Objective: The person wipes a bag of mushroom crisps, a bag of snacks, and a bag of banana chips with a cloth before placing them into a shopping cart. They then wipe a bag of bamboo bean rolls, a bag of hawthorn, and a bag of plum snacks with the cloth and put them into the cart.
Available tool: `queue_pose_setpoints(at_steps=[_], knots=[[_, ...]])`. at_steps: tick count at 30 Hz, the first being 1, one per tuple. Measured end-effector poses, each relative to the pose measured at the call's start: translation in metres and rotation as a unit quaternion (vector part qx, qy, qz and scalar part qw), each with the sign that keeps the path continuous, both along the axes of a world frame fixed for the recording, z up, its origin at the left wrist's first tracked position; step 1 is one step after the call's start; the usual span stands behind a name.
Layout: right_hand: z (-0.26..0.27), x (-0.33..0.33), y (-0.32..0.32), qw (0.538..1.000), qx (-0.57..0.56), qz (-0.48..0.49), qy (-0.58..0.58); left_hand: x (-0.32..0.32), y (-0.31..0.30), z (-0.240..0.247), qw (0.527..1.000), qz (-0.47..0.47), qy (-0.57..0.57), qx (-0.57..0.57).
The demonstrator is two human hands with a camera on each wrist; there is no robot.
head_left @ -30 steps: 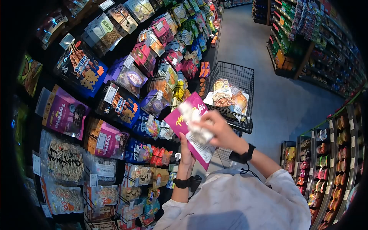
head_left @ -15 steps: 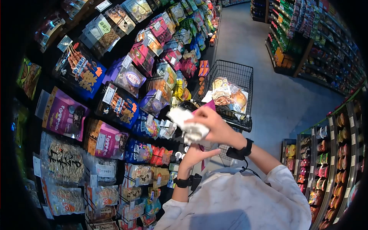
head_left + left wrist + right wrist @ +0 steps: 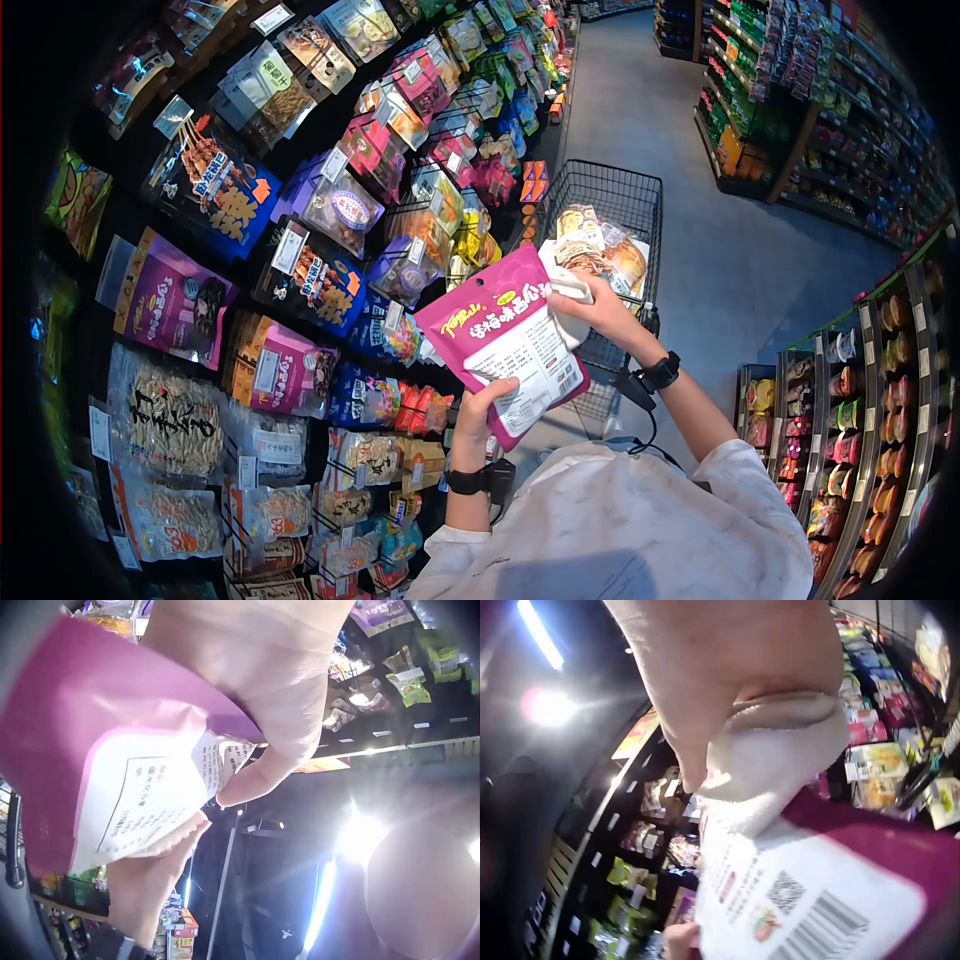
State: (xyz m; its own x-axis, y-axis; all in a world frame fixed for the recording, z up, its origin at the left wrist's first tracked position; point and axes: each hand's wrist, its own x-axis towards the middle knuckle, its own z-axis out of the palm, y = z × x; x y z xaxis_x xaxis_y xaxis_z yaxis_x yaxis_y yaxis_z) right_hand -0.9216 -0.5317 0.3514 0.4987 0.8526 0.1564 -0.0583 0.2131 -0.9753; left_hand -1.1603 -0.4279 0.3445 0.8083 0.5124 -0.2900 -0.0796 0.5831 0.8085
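In the head view a magenta snack pouch (image 3: 470, 325) is held up in front of the body, its printed white label panel facing the camera. My left hand (image 3: 474, 418) grips its lower left edge, thumb lying over the label. A white cloth (image 3: 754, 769) is bunched in my right hand (image 3: 608, 308), which holds it against the pouch's right edge. From the left wrist, the pouch appears bent near my left thumb. The barcode (image 3: 825, 926) shows just beyond the cloth in the right wrist view.
Hanging snack packets (image 3: 300, 270) fill the rack on the left. Beyond the hands stands a black wire shopping cart (image 3: 655, 215) with several food packs (image 3: 590, 240) inside. Stocked shelves (image 3: 850, 420) line the right side, and a grey aisle floor (image 3: 720, 270) runs between.
The cloth passed over the pouch's front, then the pouch was turned nearly edge-on behind the hands. Now its label side faces the camera, and the right hand with the cloth is at the right edge.
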Motion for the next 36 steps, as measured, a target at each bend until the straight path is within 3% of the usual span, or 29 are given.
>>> queue_pose_setpoints(at_steps=[2,5,7,9,11,14,15,18,21,23,25,27,29,31,36], knots=[[0.006,-0.001,-0.003,1.000,-0.002,0.006,-0.026,-0.001,0.006,-0.004,0.998,-0.048,-0.016,-0.022],[0.026,0.000,-0.008,0.999,0.008,-0.037,-0.021,0.004,0.002,-0.009,0.999,-0.019,-0.030,-0.013],[0.024,0.008,-0.004,0.993,0.037,-0.099,-0.058,0.019,-0.007,0.009,0.991,0.013,-0.034,0.131],[0.024,0.009,-0.004,0.991,0.038,-0.099,-0.082,0.022,0.000,0.000,0.983,-0.001,-0.007,0.184],[0.027,0.008,-0.006,0.989,0.040,-0.097,-0.106,0.024,0.001,-0.007,0.982,0.037,-0.027,0.186],[0.029,0.001,-0.013,0.997,-0.032,0.031,-0.064,0.024,0.007,-0.007,0.978,0.093,-0.058,0.179],[0.031,-0.006,-0.013,0.993,0.005,0.038,-0.112,0.022,0.010,-0.005,0.977,0.113,-0.070,0.170],[0.011,-0.010,-0.009,0.967,0.030,0.003,-0.252,0.018,0.018,-0.004,0.980,0.099,-0.055,0.165],[0.007,-0.003,-0.009,0.960,-0.029,-0.010,-0.278,0.017,0.019,-0.012,0.984,0.082,-0.034,0.151],[0.009,-0.005,-0.006,0.970,-0.059,-0.030,-0.235,0.020,0.012,-0.014,0.993,0.071,-0.052,0.081],[0.011,-0.003,-0.006,0.967,0.008,-0.033,-0.251,0.022,0.011,-0.012,0.991,0.080,-0.060,0.090],[0.018,-0.007,-0.008,0.976,0.022,0.032,-0.216,0.021,0.016,-0.009,0.986,0.120,-0.091,0.067],[0.019,-0.008,-0.012,0.953,-0.020,0.060,-0.295,0.022,0.020,0.002,0.981,0.157,-0.095,0.065],[0.017,-0.011,-0.012,0.956,-0.016,0.068,-0.285,0.019,0.028,0.001,0.982,0.139,-0.082,0.097],[0.014,-0.012,-0.008,0.963,-0.019,-0.016,-0.268,0.020,0.027,0.005,0.985,0.130,-0.061,0.100]])
